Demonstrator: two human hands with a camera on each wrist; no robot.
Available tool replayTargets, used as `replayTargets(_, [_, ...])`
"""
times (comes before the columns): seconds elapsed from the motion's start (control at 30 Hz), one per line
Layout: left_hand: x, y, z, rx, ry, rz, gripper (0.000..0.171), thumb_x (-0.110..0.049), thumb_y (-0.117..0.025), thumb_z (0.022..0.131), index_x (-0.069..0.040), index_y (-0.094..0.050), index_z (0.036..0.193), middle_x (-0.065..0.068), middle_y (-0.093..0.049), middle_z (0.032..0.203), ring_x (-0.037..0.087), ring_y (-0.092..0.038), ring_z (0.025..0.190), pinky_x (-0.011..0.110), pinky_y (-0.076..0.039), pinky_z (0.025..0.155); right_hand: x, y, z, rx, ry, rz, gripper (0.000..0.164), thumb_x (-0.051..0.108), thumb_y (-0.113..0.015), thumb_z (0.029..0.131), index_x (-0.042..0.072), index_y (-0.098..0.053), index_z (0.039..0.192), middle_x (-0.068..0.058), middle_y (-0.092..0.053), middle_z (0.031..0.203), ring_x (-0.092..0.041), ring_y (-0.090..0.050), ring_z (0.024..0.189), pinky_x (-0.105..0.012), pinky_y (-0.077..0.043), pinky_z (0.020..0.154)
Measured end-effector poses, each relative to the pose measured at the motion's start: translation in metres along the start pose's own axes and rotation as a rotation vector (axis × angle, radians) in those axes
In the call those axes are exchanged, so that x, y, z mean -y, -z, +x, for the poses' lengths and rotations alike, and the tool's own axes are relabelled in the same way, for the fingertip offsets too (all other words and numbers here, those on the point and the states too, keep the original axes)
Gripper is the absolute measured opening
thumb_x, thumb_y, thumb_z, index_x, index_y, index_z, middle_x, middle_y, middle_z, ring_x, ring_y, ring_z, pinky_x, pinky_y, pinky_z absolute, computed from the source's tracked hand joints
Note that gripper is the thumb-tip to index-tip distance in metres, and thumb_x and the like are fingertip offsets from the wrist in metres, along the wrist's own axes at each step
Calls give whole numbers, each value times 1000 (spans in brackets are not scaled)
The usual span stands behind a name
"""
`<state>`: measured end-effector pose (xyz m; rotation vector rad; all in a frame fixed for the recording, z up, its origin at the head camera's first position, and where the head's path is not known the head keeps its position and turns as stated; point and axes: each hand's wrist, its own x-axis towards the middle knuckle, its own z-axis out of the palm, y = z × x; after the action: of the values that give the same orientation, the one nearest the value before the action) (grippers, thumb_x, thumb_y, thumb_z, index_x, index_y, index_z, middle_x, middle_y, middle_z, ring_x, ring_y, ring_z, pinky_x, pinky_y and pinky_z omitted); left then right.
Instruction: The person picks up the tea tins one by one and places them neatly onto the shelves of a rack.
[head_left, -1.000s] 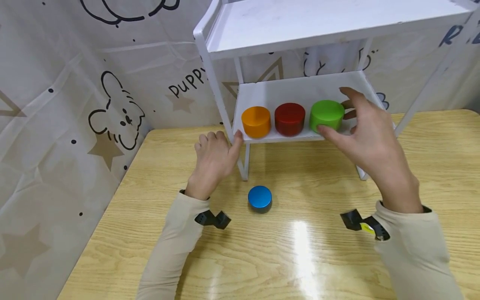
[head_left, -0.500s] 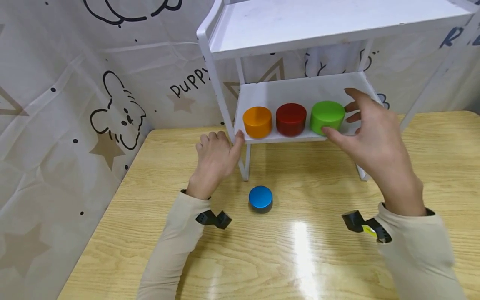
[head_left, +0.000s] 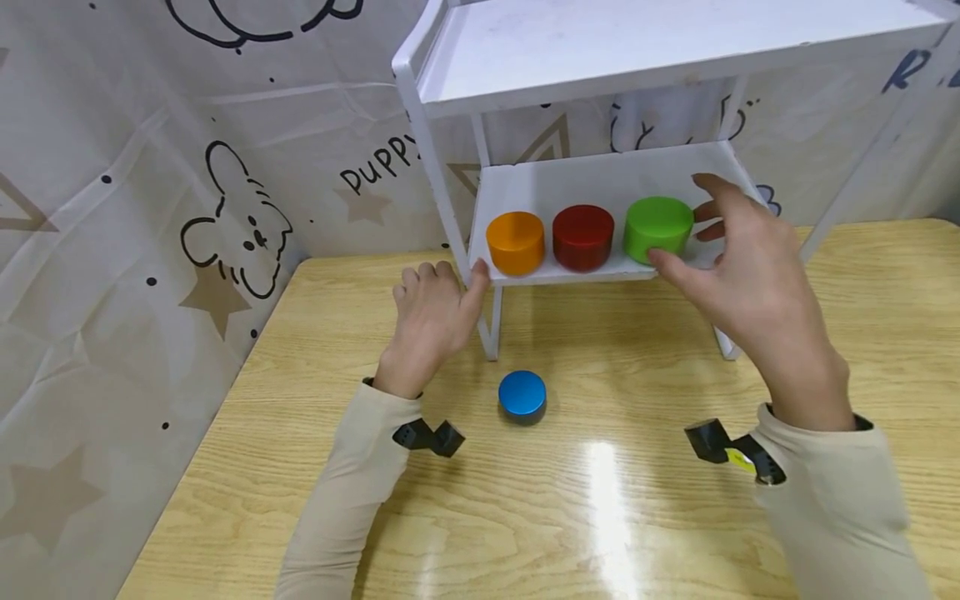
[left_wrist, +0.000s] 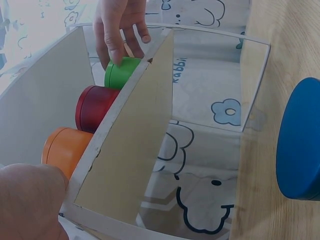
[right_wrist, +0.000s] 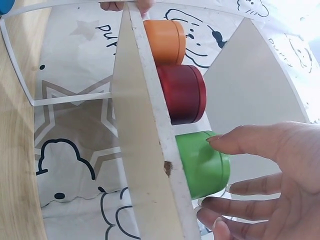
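Note:
Three round lidded tins stand in a row on the lower shelf of a white rack [head_left: 600, 272]: orange [head_left: 515, 243], red [head_left: 583, 238] and green [head_left: 659, 231]. My right hand [head_left: 757, 267] is around the green tin; its thumb touches the front, while the loosely spread fingers [right_wrist: 250, 186] lie close along the far right side. At the shelf's left front corner, my left hand [head_left: 431, 321] grips the rack, thumb on the corner and fingers past the post. A blue tin [head_left: 522, 397] rests on the table in front of the rack.
The rack's upper shelf [head_left: 660, 42] overhangs the tins. Wood-grain table [head_left: 600, 500] extends in front and under the rack. A printed cloth [head_left: 112, 292] hangs behind and at the left. Small black cameras [head_left: 427, 437] sit on both wrists.
The green tin has shifted slightly back and to the right, away from the red one, with my right hand following it. The left hand and other tins hold their places.

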<state>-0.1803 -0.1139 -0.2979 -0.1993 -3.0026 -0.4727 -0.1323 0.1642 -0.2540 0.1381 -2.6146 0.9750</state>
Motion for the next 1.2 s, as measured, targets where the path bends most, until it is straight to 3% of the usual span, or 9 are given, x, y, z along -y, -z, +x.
replayTargets(0.3, [0, 1, 0, 0, 0, 3, 64, -53, -17, 99, 0, -50, 86, 17, -45, 86, 35, -38, 81, 43, -30, 72, 7, 10, -7, -21, -29, 15, 75, 23, -70, 86, 5, -33, 148, -26, -54, 124, -45, -54, 105, -58, -44, 78])
replayTargets(0.6, [-1, 0, 0, 3, 3, 7, 64, -53, -17, 99, 1, -51, 88, 17, -46, 87, 36, -39, 82, 44, -31, 73, 15, 12, -13, -67, 20, -16, 69, 15, -73, 83, 2, -41, 142, -24, -58, 116, -42, -58, 98, -55, -45, 75])
replayTargets(0.7, [-1, 0, -1, -1, 4, 4, 65, -53, -17, 99, 1, -51, 87, 17, -46, 87, 36, -39, 82, 45, -31, 73, 17, 10, -14, -81, 49, -33, 64, 14, -73, 82, 1, -46, 139, -23, -61, 108, -38, -60, 92, -49, -45, 73])
replayTargets(0.83, [0, 0, -1, -6, 3, 2, 65, -53, -17, 99, 1, -51, 87, 17, -45, 86, 36, -39, 82, 44, -31, 72, 18, 8, -16, -113, 102, -43, 55, 14, -75, 81, 1, -54, 131, -20, -64, 94, -33, -62, 82, -29, -41, 68])
replayTargets(0.9, [0, 0, -1, -8, 0, 4, 65, -53, -17, 99, 2, -51, 87, 17, -45, 86, 36, -39, 81, 44, -31, 72, 20, 7, -18, -114, 134, -44, 51, 12, -75, 81, -1, -56, 126, -20, -65, 92, -32, -63, 79, -28, -42, 67])
replayTargets(0.93, [0, 0, -1, -10, -2, 5, 65, -53, -17, 99, 2, -50, 87, 17, -45, 85, 36, -39, 81, 44, -31, 72, 20, 6, -19, -108, 149, -44, 48, 12, -75, 81, -1, -57, 124, -20, -66, 92, -32, -63, 78, -28, -42, 66])
replayTargets(1.07, [0, 0, 0, -11, -6, 9, 66, -53, -16, 99, 2, -50, 87, 18, -46, 86, 36, -39, 81, 44, -31, 72, 26, 1, -22, -37, 185, -35, 38, 9, -75, 81, -4, -61, 114, -21, -67, 94, -31, -64, 81, -43, -49, 71])
replayTargets(1.2, [0, 1, 0, -8, -7, 3, 65, -53, -16, 99, 1, -50, 87, 18, -45, 86, 36, -39, 81, 44, -31, 72, 31, -7, -24, 77, 194, -29, 33, 8, -75, 81, -3, -63, 109, -20, -66, 96, -31, -62, 85, -46, -50, 75])
